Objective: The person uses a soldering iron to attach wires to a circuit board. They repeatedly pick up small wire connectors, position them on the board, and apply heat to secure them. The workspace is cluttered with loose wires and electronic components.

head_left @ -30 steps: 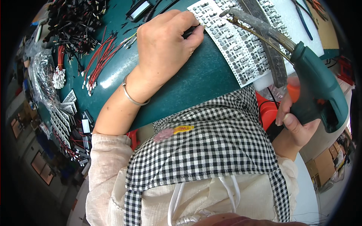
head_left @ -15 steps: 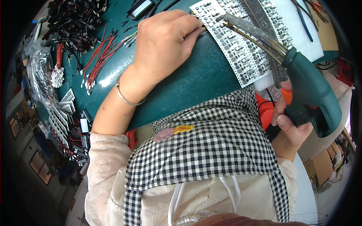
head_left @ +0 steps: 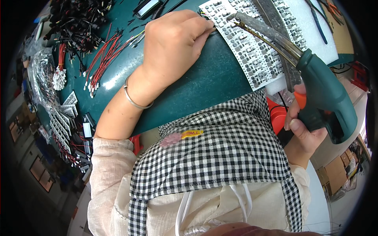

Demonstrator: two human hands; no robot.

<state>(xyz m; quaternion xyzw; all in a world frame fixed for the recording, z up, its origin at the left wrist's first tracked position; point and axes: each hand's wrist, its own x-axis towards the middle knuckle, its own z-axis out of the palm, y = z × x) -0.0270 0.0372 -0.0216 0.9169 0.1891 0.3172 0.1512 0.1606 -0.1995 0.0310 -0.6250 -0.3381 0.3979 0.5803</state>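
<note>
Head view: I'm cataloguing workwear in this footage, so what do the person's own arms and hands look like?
Both the left hand and right hand appear ungloved. A thin, silver-coloured metal bangle circles the left wrist. The left sleeve and right sleeve are loose, cream-coloured, light-looking fabric; the left one ends near the elbow.

Gun (head_left: 325, 90): dk grn/orange, R side, tilted, tip over board, pointing far-L. Board (head_left: 246, 55): wht w/ rows of sm. comps, far R. Wires (head_left: 202, 13): at board's L edge, mostly hidden.
</note>
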